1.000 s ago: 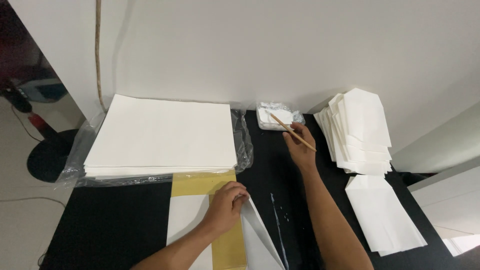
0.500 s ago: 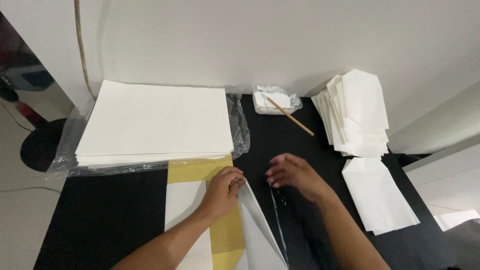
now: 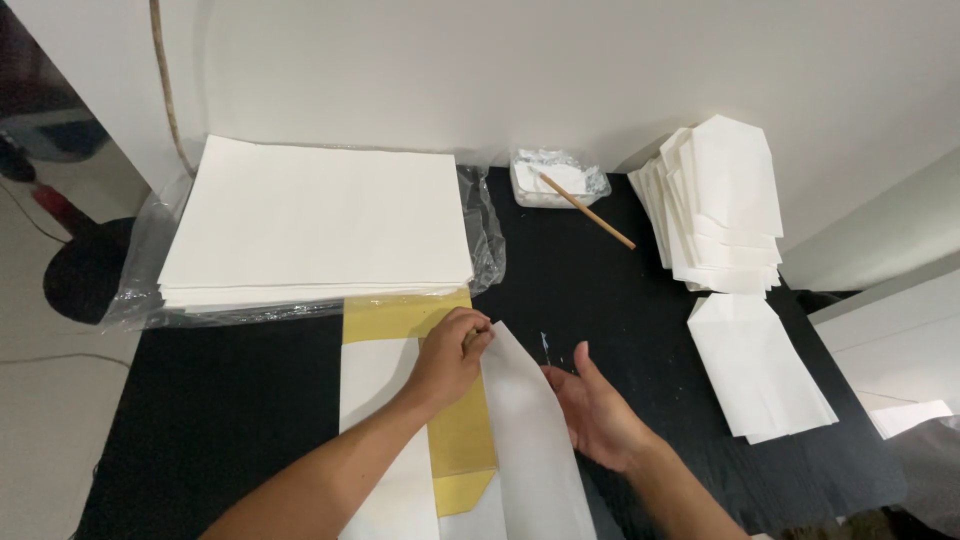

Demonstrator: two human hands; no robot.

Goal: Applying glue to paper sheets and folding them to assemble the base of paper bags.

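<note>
Head view shows the left hand pressing flat — fingertips on the folded white sheet over a yellow template on the black table — while the right hand, open, lifts the flap's edge.

The folded white sheet between the hands runs off the bottom edge. Under the left hand, part of the yellow template is covered. What the small tray beyond the right hand holds is unclear.
</note>
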